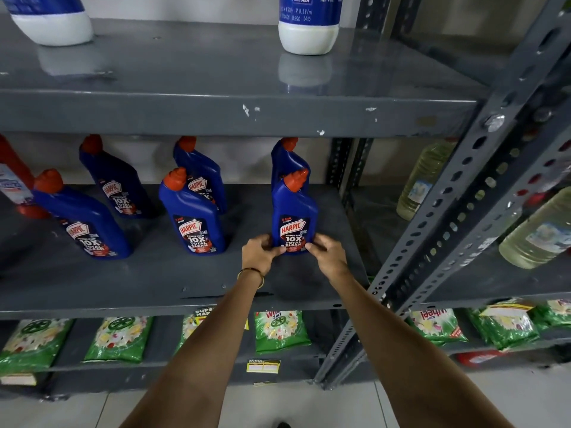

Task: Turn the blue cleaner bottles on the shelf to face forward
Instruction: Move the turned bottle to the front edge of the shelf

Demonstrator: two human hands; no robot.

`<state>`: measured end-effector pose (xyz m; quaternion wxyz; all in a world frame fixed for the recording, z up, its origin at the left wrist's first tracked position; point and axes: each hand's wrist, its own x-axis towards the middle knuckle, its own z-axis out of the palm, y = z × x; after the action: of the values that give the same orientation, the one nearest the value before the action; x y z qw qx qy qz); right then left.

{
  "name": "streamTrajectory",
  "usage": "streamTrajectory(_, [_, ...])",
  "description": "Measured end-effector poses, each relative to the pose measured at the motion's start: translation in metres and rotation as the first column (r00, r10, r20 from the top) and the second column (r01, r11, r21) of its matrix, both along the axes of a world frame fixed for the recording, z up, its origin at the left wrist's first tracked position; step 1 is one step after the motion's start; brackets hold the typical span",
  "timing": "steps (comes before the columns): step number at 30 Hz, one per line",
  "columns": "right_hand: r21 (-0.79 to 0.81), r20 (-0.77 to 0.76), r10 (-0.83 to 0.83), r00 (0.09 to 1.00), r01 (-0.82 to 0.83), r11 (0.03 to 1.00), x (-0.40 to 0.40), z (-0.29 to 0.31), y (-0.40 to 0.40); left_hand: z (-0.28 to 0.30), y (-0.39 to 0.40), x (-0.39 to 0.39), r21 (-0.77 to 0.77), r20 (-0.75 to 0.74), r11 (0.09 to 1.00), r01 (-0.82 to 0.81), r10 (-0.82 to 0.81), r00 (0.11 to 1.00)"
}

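1. Head view: a grey steel shelving unit (216,115) fills the frame, with a perforated upright post (457,211) at its right end and a second rack (509,282) beyond it.
2. Middle shelf (154,282): its front strip is bare from the bottles to the front lip, and open gaps separate the three bottle columns.
3. Top shelf: two white-based bottles (307,29) stand well apart, with a wide bare surface between them.
4. Bottom shelf: green detergent packs (279,330) lie in a row beneath the middle shelf's front edge.
5. Right-column front blue bottle (293,217): upright, red cap on top, label facing forward, standing nearest the right end of the shelf; a second blue bottle (289,159) stands directly behind it.
6. Centre-column front bottle (193,217) and left-column front bottle (82,223) also show their labels forward, each with another bottle behind.
7. Left hand (261,253): fingers closed on the lower left side of the right-column front blue bottle, thumb on the label edge. A thin bangle (251,274) sits on the wrist.
8. Right hand (327,253): fingers clamped on the same bottle's lower right side, near its base.
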<state>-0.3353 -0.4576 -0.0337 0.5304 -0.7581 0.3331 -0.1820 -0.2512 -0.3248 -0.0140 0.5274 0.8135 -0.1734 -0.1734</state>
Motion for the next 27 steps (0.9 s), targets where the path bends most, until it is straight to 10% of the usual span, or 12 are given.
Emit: streamTrajectory(27, [0.036,0.035,-0.003,0.999,0.002,0.999,-0.078,0.004,0.049,-0.004,0.047,-0.064,-0.014,-0.008,0.998,0.054,-0.054,0.999])
